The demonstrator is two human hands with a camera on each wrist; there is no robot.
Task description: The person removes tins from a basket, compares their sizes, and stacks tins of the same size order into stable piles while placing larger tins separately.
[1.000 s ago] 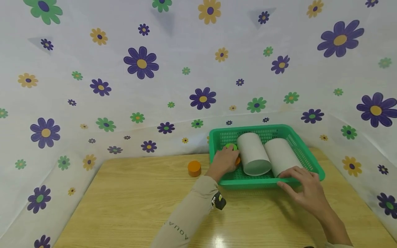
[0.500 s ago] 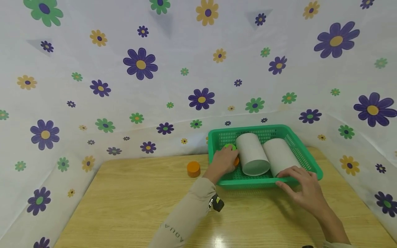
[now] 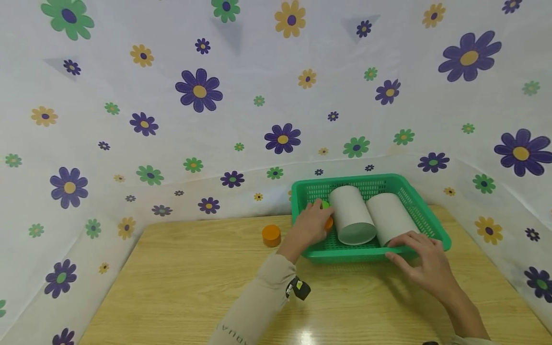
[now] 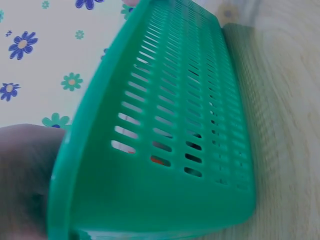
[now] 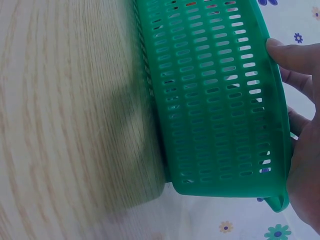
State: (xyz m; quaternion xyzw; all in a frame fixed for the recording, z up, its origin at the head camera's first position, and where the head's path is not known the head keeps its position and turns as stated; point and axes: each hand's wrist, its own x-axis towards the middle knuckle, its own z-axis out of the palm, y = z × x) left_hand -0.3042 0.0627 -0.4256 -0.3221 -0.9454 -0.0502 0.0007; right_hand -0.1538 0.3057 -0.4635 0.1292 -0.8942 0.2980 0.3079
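In the head view, my left hand (image 3: 311,223) reaches down inside the left part of a green plastic basket (image 3: 345,257). Its fingers and thumb pinch a green round block (image 3: 325,205), mostly covered by the hand. An orange piece (image 3: 329,224) shows just below, between the hand and a white cylinder (image 3: 351,213) lying on its side. My right hand (image 3: 424,261) grips the basket's front rim, thumb outside and fingers over the inside. The right wrist view shows the thumb (image 5: 292,55) on that rim.
A second white cylinder (image 3: 392,218) lies beside the first in the basket. Left of the basket, an orange round block (image 3: 271,235) stands on the wooden table (image 3: 194,282). Flower-printed sheeting (image 3: 241,120) rises behind and along both sides.
My left hand and wrist have shifted slightly to the left and their angle has altered a little. The right hand stays on the rim, and the basket and cylinders keep their places.
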